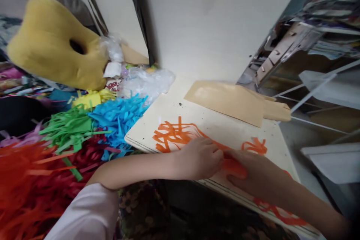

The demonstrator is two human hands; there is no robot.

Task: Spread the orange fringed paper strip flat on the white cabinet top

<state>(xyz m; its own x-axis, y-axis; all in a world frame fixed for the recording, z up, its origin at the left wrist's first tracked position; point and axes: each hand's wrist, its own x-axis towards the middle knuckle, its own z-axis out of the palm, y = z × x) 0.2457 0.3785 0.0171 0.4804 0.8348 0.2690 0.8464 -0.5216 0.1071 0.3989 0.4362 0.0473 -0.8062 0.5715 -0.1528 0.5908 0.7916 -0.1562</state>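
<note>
we are pinching the thin orange fringed paper strip [180,135] between both hands, left [198,157] and right [253,174], on the pale tabletop [225,127]; likely light, floppy, tear-prone, best gripped along its uncut edge.

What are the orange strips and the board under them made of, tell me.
Orange strips: apparently thin matte paper, since they curl and lie flat in cut ribbons. Board: probably painted or laminated wood, pale and smooth, with layered lines along its near edge; the look leaves it open.
</note>
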